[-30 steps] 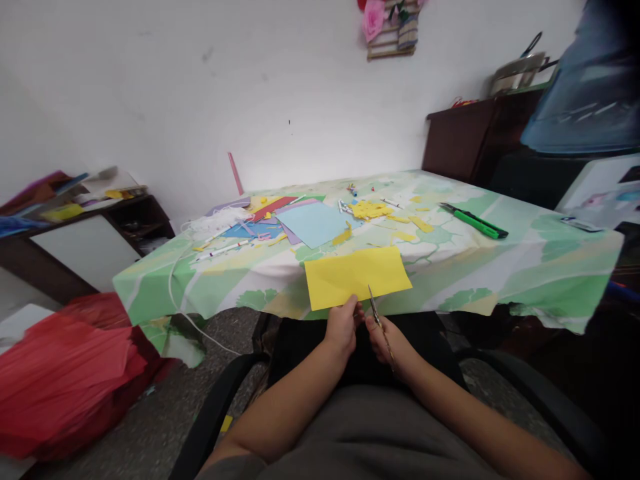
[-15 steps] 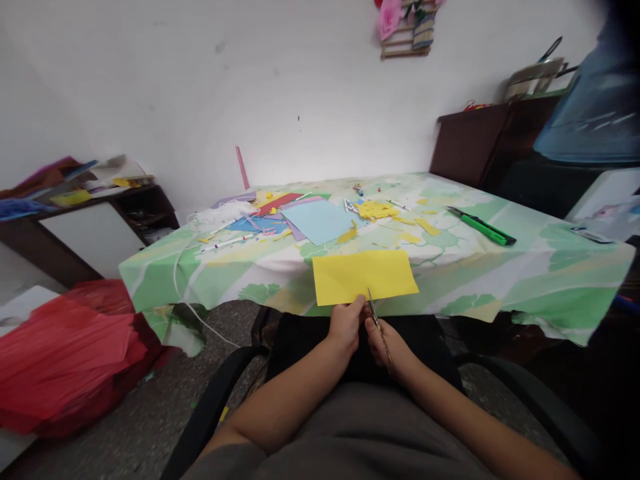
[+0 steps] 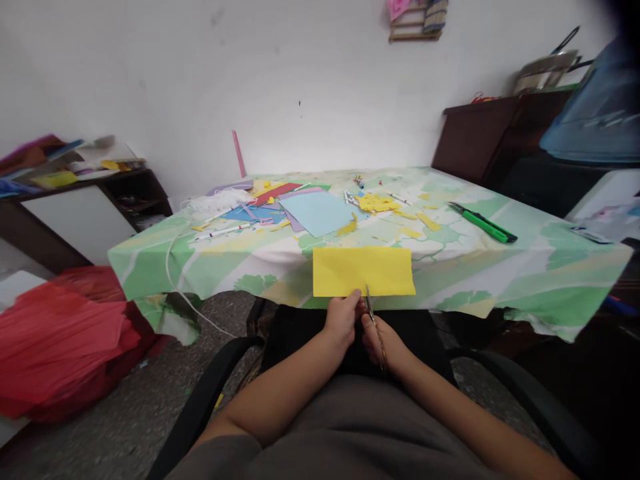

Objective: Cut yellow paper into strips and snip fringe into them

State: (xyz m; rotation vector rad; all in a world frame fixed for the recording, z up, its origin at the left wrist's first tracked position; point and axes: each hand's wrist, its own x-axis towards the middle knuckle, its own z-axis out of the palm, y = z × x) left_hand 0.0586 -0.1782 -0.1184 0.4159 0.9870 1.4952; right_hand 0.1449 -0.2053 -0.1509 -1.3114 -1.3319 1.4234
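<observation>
A yellow sheet of paper point(image 3: 364, 270) is held up in front of the table's near edge. My left hand point(image 3: 343, 319) pinches its lower edge, thumb on top. My right hand point(image 3: 385, 341) is closed round the handles of a pair of scissors point(image 3: 370, 307). The scissors point upward, and their tip overlaps the paper's lower edge just right of my left thumb. Whether the blades are parted is too small to tell.
A green utility knife point(image 3: 484, 223) lies on the table's right side. Yellow scraps point(image 3: 377, 203), a light blue sheet point(image 3: 320, 213), a white string bundle point(image 3: 220, 200) and several markers lie on the patterned tablecloth point(image 3: 280, 267). A red plastic bag point(image 3: 65, 340) stands at lower left.
The view has tilted and shifted slightly. The yellow paper looks a little more level. Both hands keep their hold, and the scissors stay at the paper's lower edge.
</observation>
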